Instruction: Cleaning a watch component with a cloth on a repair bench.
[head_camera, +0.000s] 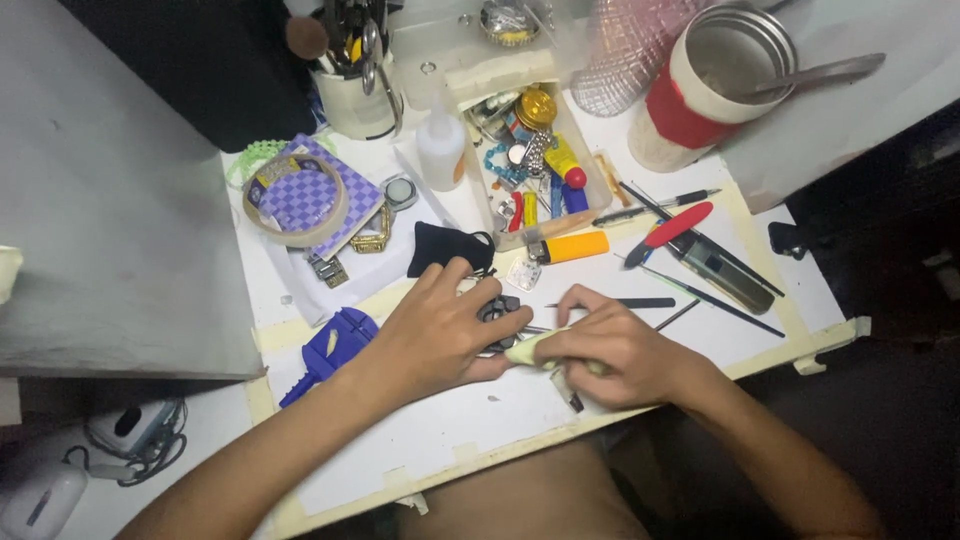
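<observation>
My left hand (438, 335) lies over a dark metal watch with a link band (497, 309) and pins it to the white work board (470, 420). My right hand (612, 350) grips a small tool with a pale yellow handle (527, 349), its tip pointing left toward the watch under my left fingers. The tip itself is hidden. A blue plastic watch-band tool (330, 350) lies just left of my left wrist.
Behind the hands lie a black pouch (445, 247), an orange lighter (570, 247), pens and a red-handled tool (672, 228). Further back are a tape roll (295, 200), a glue bottle (441, 146), a parts tray (530, 150), a tool cup (357, 95) and a steel tumbler (705, 85).
</observation>
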